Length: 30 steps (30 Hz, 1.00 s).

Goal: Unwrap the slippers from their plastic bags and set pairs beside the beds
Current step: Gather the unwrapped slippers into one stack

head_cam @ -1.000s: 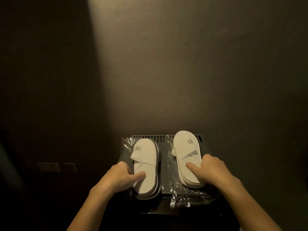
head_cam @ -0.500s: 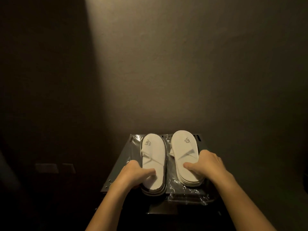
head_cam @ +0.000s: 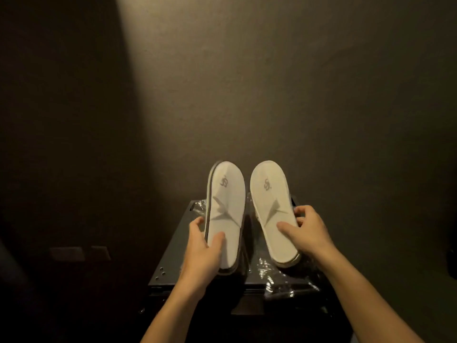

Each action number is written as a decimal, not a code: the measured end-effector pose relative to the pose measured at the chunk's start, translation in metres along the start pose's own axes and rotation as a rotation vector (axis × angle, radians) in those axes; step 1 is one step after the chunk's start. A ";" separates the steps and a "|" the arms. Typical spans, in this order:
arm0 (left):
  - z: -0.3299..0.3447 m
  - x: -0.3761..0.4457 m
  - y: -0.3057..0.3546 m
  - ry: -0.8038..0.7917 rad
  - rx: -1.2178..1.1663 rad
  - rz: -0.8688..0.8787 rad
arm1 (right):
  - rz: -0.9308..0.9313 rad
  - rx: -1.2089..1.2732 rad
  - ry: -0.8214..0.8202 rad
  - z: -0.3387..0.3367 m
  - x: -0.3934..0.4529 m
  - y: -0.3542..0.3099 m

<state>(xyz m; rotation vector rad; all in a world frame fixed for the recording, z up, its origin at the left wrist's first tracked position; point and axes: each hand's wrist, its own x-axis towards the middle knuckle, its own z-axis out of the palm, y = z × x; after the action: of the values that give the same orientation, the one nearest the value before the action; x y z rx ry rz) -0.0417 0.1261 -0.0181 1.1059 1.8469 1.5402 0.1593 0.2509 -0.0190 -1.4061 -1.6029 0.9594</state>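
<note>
The left hand (head_cam: 202, 246) grips the left slipper stack (head_cam: 226, 214) at its heel half: thumb across the top face, fingers (head_cam: 196, 222) wrapped around the left edge. The stack shows dark sole edges of more than 1 slipper; the exact count cannot be told. The right hand (head_cam: 309, 233) grips the right slipper stack (head_cam: 273, 209) in the same way, thumb on top, fingers (head_cam: 300, 210) curled around the right edge. Both stacks are white, each carries a grey logo near the toe, and both are tilted with toes raised toward the wall (head_cam: 272, 82). The 2 stacks lie side by side, near each other but apart. Below them sits a dark desk (head_cam: 173, 258) with small holes along its left side. Crumpled clear plastic bags (head_cam: 274, 276) lie on the desk under and in front of the right stack; another piece of plastic shows at the far left corner. Whether the heels touch the desk cannot be told.
</note>
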 end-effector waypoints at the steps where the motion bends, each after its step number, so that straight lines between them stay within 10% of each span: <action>1: 0.000 -0.005 0.000 0.005 -0.057 0.030 | -0.011 0.079 0.026 -0.001 0.002 0.003; 11: 0.014 -0.008 0.001 -0.004 -0.324 0.095 | -0.155 0.747 -0.030 0.006 -0.040 -0.038; 30: 0.046 -0.036 0.023 -0.045 -0.704 0.097 | -0.531 0.433 0.272 0.051 -0.083 -0.038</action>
<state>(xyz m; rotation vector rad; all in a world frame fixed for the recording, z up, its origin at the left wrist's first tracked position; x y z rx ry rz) 0.0209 0.1237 -0.0117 0.8773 1.0715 1.9737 0.1044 0.1627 -0.0113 -0.7230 -1.3564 0.7017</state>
